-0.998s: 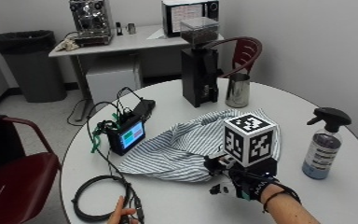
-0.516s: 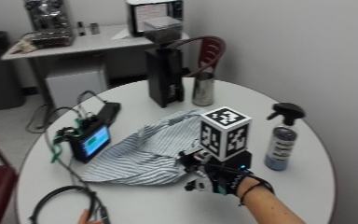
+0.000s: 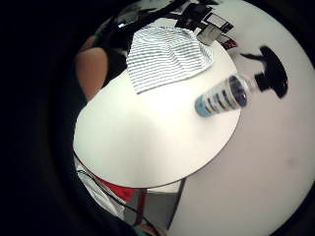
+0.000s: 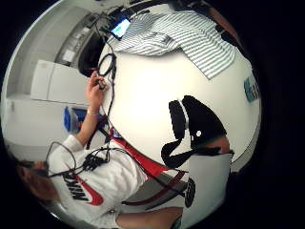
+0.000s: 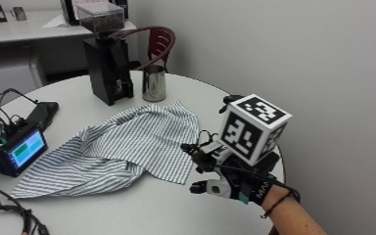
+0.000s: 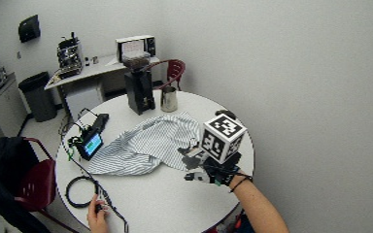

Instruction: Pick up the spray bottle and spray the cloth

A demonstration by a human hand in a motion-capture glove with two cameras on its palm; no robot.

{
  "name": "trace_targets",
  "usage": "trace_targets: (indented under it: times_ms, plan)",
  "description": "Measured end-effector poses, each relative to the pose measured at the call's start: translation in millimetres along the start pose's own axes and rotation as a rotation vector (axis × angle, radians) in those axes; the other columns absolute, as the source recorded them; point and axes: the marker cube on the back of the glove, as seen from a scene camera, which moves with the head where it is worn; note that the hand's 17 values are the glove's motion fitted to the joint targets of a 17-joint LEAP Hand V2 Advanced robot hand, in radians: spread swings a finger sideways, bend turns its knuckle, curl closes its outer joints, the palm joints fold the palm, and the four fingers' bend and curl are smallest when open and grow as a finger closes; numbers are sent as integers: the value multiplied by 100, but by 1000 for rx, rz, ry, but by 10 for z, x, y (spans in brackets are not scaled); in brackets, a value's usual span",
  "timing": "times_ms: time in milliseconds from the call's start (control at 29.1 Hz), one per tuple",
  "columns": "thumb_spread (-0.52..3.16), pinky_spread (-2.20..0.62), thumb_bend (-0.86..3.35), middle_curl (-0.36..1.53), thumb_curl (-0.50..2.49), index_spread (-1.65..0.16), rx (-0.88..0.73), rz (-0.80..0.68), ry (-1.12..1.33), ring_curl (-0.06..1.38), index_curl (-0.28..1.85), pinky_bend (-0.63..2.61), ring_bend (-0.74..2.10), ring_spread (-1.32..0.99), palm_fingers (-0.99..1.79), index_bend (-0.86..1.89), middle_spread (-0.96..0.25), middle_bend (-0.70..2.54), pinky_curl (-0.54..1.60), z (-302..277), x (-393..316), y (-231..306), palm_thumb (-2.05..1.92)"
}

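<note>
Standing upright near the round white table's [image 5: 142, 215] edge, blue-labelled clear spray bottle [image 3: 224, 96], black trigger head on top, mostly hidden in outside views. Beside it, crumpled striped grey-white cloth [image 5: 119, 147]. Hovering above, black-gloved right hand [image 5: 230, 186], finger state impossible to tell.

Round white table [image 6: 167, 204] with striped cloth [image 6: 144, 144] at centre, gloved right hand [image 6: 211, 174] at four o'clock, steel cup [image 6: 168, 99] at twelve.
</note>
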Motion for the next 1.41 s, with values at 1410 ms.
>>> trace_targets:
  times_ms: [1410]
  plan:
    - [99, 14, -2, 36, 32, -35, 125, 118, -968, 32, 25, 35, 35, -5, 71, 15, -7, 28, 33, 1051, 2288, 183, 72]
